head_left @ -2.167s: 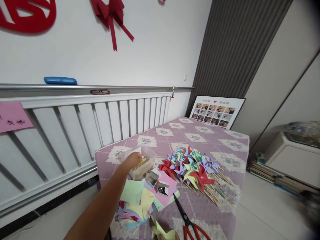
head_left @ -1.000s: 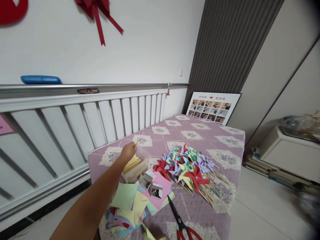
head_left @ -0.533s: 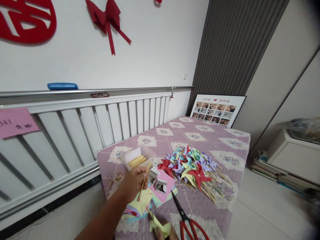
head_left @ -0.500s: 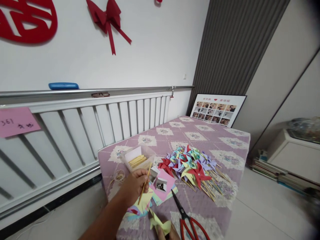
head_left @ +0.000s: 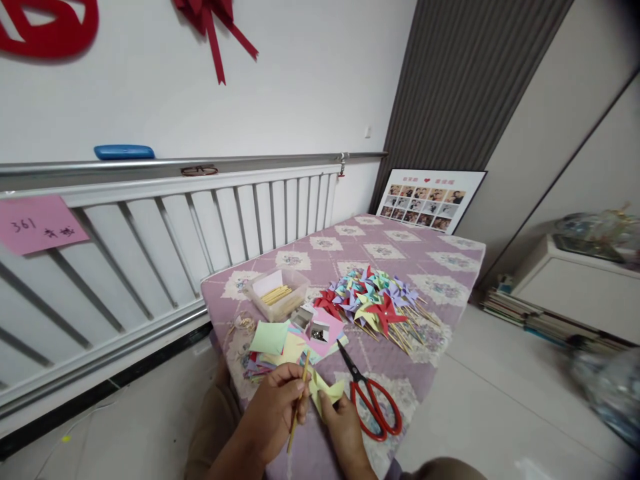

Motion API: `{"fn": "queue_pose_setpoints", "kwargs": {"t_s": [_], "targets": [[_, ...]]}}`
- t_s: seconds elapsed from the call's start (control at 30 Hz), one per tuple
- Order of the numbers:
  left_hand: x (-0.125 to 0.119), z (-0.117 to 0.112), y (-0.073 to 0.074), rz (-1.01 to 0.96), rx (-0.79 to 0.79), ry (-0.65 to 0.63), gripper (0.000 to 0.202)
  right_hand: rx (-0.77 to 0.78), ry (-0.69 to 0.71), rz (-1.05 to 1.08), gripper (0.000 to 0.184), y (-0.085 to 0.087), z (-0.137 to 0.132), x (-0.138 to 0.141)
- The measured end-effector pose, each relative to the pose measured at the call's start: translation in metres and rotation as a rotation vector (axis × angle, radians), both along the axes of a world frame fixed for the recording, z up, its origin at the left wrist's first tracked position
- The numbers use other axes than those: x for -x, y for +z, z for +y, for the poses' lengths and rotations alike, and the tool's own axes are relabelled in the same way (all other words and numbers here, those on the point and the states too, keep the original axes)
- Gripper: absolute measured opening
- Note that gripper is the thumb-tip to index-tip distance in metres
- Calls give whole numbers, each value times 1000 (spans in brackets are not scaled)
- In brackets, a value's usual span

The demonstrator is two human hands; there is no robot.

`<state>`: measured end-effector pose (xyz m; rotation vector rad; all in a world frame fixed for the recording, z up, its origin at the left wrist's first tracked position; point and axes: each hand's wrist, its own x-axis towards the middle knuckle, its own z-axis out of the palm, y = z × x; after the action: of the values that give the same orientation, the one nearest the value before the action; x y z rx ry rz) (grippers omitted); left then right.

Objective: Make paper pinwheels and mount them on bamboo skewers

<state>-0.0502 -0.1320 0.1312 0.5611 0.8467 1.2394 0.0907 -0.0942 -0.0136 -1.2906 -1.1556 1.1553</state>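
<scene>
My left hand (head_left: 280,407) is closed around a thin wooden stick (head_left: 294,427), which points up and slightly to the right. Close beside it, my right hand (head_left: 345,427) pinches a pale yellow paper pinwheel (head_left: 325,388) between thumb and fingers. The stick's upper part is right next to the pinwheel; whether they touch I cannot tell. Red-handled scissors (head_left: 370,393) lie to the right of my right hand, blades pointing away. Just beyond my hands are stacked coloured paper squares (head_left: 270,338) and a small open box of pins (head_left: 319,331).
A plastic container (head_left: 277,293) of wooden sticks stands on the purple tablecloth (head_left: 320,267). Finished pinwheels on sticks (head_left: 375,300) lie heaped to its right. A small round tub (head_left: 244,323) is at the left edge. A white radiator (head_left: 225,227) runs along the wall.
My left hand has brought the stick nearer and down toward the pinwheel. My right hand has come further into view with the pinwheel, and the view has tilted down.
</scene>
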Motion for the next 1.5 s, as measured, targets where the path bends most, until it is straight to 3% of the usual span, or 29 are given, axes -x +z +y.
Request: {"fn": "queue_pose_setpoints", "kwargs": {"t_s": [0.17, 0.33, 0.53, 0.67, 0.9, 1.0, 1.1, 1.2, 1.27, 1.33, 1.5], "targets": [[-8, -15, -6, -54, 40, -2, 26, 89, 4, 120, 41, 1, -4, -4], [-13, -21, -2, -40, 75, 0, 25, 155, -11, 236, 42, 4, -10, -8], [-14, -23, -2, -34, 60, 7, 22, 223, -18, 410, 34, 14, -16, -10], [-13, -24, -7, -36, 41, -5, 20, 247, -32, 503, 27, 32, -21, -16], [-18, -25, -10, -46, 43, -3, 25, 234, -47, 642, 33, 86, -28, -28], [-21, -27, -12, -53, 38, -7, 27, 108, 29, 550, 34, 108, -37, -31], [-22, -26, -14, -70, 44, -14, 29, -57, 272, 347, 25, 133, -51, -34], [-21, -23, -14, -94, 58, -51, 32, -177, 555, 214, 27, 159, -66, -36], [-21, -22, -13, -84, 66, -59, 33, -256, 644, 151, 30, 170, -72, -35], [-21, -24, -12, -71, 71, -60, 31, -316, 650, 81, 30, 175, -74, -34], [-26, -32, -8, -105, 33, -75, 22, -498, 471, -201, 18, 173, -67, -33]]}}
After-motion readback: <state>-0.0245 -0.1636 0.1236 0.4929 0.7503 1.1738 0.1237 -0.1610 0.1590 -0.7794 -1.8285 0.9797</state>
